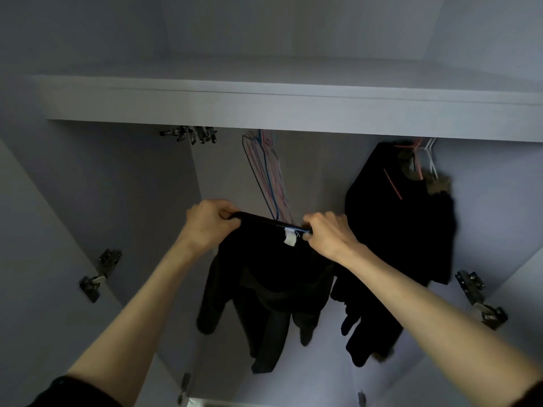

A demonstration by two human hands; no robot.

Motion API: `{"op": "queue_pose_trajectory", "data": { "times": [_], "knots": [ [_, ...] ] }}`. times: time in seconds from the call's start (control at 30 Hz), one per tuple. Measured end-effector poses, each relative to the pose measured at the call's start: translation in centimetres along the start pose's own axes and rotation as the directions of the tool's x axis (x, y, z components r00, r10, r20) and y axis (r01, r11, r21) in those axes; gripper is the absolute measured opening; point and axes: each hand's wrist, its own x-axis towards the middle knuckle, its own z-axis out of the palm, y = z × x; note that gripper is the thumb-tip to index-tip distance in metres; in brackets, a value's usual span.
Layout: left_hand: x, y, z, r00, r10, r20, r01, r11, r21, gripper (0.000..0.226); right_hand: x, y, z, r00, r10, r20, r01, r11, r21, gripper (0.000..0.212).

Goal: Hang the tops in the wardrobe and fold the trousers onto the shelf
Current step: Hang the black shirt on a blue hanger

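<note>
Head view, looking up into an open wardrobe. Left hand and right hand raised side by side at centre, each with fingers curled round the upper edge of a black top, one at either end of that edge. Upper edge of the garment stretched nearly level between the two fists, with a small white label just beside the right hand's thumb; whether a hanger runs inside that edge cannot be told, though a thin blue line shows at the right fist. Body and sleeves of the top hanging loose below the hands, in front of the wardrobe's back panel. Behind and above the hands, a bunch of bare wire hangers, blue and pink, hanging under the shelf. To the right, a dark jacket with a fur-trimmed hood, hung on a pink hanger beside a white one, near the held top. Metal door hinges on the left side panel, and more on the right. Dark sleeve cuffs at the lower corners of the view.
</note>
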Motion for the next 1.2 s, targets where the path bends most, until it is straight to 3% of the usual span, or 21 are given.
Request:
{"op": "queue_pose_trajectory", "data": {
  "times": [0.1, 0.2, 0.3, 0.43, 0.53, 0.57, 0.67, 0.73, 0.87, 0.93, 1.03, 1.13, 1.2],
  "knots": [
    [0.3, -1.0, -0.5, 0.999, -0.017, -0.034, 0.017, 1.000, 0.006, 0.016, 0.2, 1.2, 0.7, 0.997, 0.053, 0.053, -0.054, 0.998, 0.021, 0.016],
    [1.1, -3.5, -2.2, 0.993, -0.107, -0.054, 0.111, 0.992, 0.060, 0.019, 0.7, 2.7, 0.0, 0.989, 0.124, 0.075, -0.138, 0.966, 0.220, 0.018],
    [1.5, -6.0, -3.0, 0.979, -0.203, 0.033, 0.191, 0.958, 0.212, 0.017, 1.1, 3.4, -0.5, 0.987, 0.141, 0.082, -0.163, 0.899, 0.407, 0.015],
    [0.8, -7.8, -1.7, 0.945, -0.320, 0.064, 0.275, 0.887, 0.372, 0.019, 1.5, 2.6, 0.0, 0.992, 0.118, 0.049, -0.128, 0.895, 0.427, 0.017],
    [0.7, -8.2, -1.7, 0.965, -0.243, -0.094, 0.259, 0.932, 0.253, 0.019, 1.8, 2.4, -0.1, 0.984, 0.153, -0.096, -0.099, 0.899, 0.426, 0.009],
    [0.9, -8.3, -1.8, 0.963, -0.236, -0.133, 0.260, 0.942, 0.213, 0.018, 2.0, 2.6, -0.2, 0.983, 0.165, -0.087, -0.115, 0.905, 0.409, 0.009],
    [0.8, -8.5, -1.3, 0.955, -0.295, -0.013, 0.294, 0.946, 0.135, 0.016, 2.3, 3.0, 0.7, 0.981, 0.122, 0.150, -0.155, 0.961, 0.231, 0.013],
    [0.5, -8.3, -0.6, 0.945, -0.315, 0.088, 0.316, 0.949, 0.006, 0.014, 2.6, 3.2, 1.7, 0.956, 0.090, 0.279, -0.160, 0.958, 0.239, 0.015],
    [0.1, -6.9, 0.2, 0.943, -0.317, 0.103, 0.333, 0.909, -0.252, 0.013, 3.8, 3.8, 3.4, 0.926, 0.060, 0.371, -0.173, 0.944, 0.280, 0.029],
    [0.1, -5.8, 0.2, 0.951, -0.285, 0.121, 0.308, 0.912, -0.273, 0.013, 4.5, 3.2, 3.6, 0.924, 0.083, 0.374, -0.273, 0.827, 0.492, 0.045],
    [0.0, -4.3, 0.2, 0.960, -0.247, 0.130, 0.271, 0.934, -0.233, 0.013, 6.9, 2.0, 3.3, 0.945, 0.257, 0.203, -0.315, 0.538, 0.782, 0.041],
    [-0.5, -3.8, 0.4, 0.961, -0.250, 0.121, 0.268, 0.949, -0.164, 0.012, 8.9, 0.7, 3.2, 0.914, 0.313, 0.259, -0.360, 0.329, 0.873, 0.038],
    [-0.9, -4.3, 0.2, 0.958, -0.267, 0.106, 0.281, 0.949, -0.145, 0.013, 9.5, -0.2, 3.3, 0.898, 0.305, 0.318, -0.378, 0.164, 0.911, 0.025]
  ]
}}
